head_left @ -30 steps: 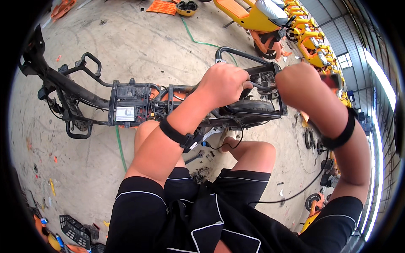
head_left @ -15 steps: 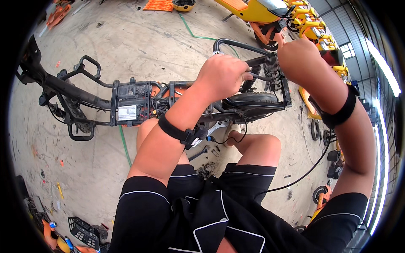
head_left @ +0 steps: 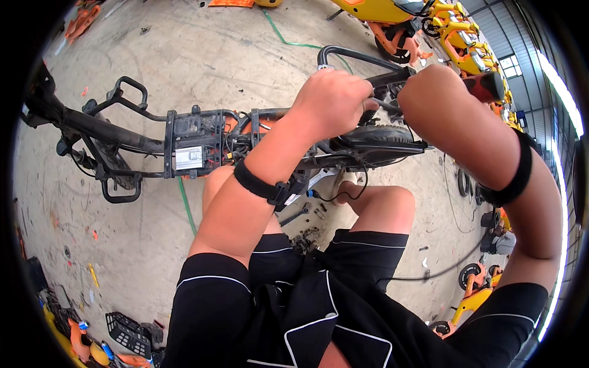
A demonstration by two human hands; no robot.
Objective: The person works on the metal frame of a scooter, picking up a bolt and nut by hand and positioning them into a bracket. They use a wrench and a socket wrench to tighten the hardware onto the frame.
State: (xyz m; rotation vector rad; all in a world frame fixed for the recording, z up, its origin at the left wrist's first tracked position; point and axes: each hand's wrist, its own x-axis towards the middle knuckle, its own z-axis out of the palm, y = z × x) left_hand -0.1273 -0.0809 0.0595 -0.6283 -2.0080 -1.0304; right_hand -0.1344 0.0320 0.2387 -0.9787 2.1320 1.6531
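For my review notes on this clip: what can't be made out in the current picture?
Head view:
Red-and-black object: partly hidden by the right hand.
Left hand: its back hides the palm, so its hold on the dark rod is unclear.
Scooter frame: front end lost in the dark left rim.
Small dark parts on the floor: too small to identify.

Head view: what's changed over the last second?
The left hand, right hand and red-and-black tool sit higher in the picture, but the rear frame and yellow scooter rose too: mostly view shift. Nothing visibly grabbed or released; left hand stays curled at the dark bar.
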